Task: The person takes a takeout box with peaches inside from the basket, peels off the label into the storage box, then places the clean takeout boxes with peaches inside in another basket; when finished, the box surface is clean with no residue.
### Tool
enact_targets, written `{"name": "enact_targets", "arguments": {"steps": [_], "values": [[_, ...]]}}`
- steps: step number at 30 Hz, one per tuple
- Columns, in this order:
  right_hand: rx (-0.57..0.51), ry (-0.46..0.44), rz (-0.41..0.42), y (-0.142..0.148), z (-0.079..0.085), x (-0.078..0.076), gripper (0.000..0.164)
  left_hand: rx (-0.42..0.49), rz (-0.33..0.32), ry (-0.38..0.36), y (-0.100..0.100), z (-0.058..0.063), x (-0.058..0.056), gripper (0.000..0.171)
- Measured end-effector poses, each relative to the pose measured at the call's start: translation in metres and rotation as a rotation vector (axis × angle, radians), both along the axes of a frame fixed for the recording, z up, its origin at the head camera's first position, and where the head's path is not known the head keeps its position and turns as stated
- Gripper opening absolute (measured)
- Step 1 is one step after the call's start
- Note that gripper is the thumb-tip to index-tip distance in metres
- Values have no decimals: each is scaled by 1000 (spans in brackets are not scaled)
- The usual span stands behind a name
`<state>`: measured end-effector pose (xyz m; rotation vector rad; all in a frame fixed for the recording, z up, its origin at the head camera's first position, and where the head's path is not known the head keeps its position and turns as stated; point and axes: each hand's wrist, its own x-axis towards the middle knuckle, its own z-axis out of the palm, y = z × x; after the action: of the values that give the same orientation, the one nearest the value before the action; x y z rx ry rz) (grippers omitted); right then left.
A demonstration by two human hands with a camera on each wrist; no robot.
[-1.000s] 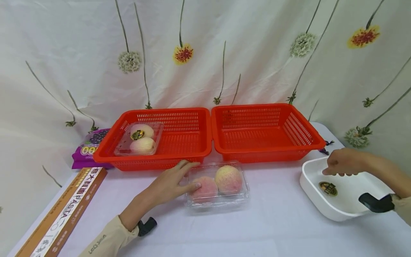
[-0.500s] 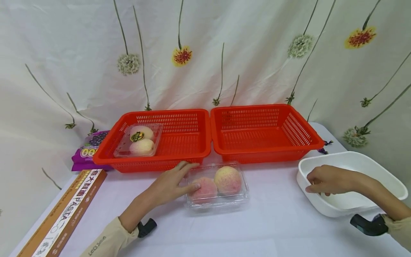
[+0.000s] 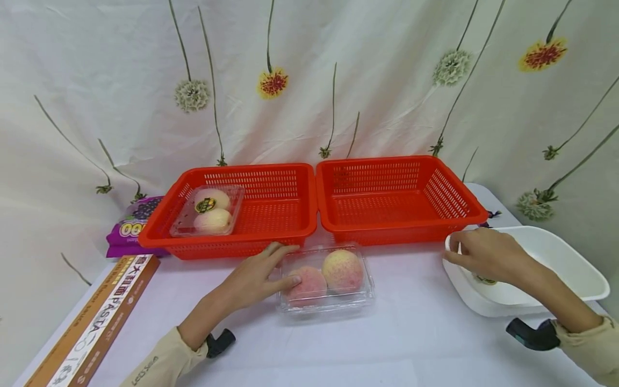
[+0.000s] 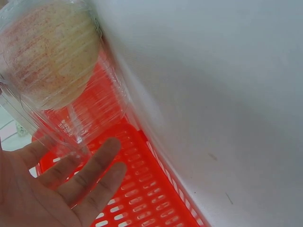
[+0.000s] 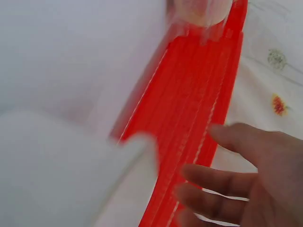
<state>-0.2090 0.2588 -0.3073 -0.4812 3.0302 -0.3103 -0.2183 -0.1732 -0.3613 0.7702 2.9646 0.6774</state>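
Note:
My left hand (image 3: 256, 277) rests at the left end of a clear plastic box (image 3: 360, 303) holding two peaches (image 3: 343, 270). Its thumb lies on the lid and the fingertips reach the far corner. The left wrist view shows those fingers spread and nearly straight beside the box. My right hand (image 3: 488, 255) is over the left rim of a white tub (image 3: 580, 269), fingers loosely bent. Nothing shows between them in the right wrist view. Below the hand, a dark round label (image 3: 485, 279) with gold print peeks out inside the tub.
Two red baskets (image 3: 387, 200) stand side by side at the back. The left one holds another clear box of peaches (image 3: 213, 209) bearing a dark gold-printed label. A purple bag (image 3: 130, 228) and a long pasta box (image 3: 94, 322) are at the left.
My right hand has moved left from over the inside of the white tub to its left rim. The tub sits slightly further left. My left hand and the peach box have stayed put.

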Motion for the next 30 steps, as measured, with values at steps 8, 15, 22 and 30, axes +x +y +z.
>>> {"name": "enact_targets", "arguments": {"steps": [8,15,22,30], "values": [[-384,-76,93,-61,-14,3,41,7,1,-4,1,0,1,78],[-677,-421,144,-97,-53,-18,59,25,-12,-11,2,1,4,79],[-878,-563,99,-110,-64,-28,54,19,-34,20,6,1,6,79],[-1136,-775,93,-100,-65,-28,15,46,-112,47,9,0,7,77]]}}
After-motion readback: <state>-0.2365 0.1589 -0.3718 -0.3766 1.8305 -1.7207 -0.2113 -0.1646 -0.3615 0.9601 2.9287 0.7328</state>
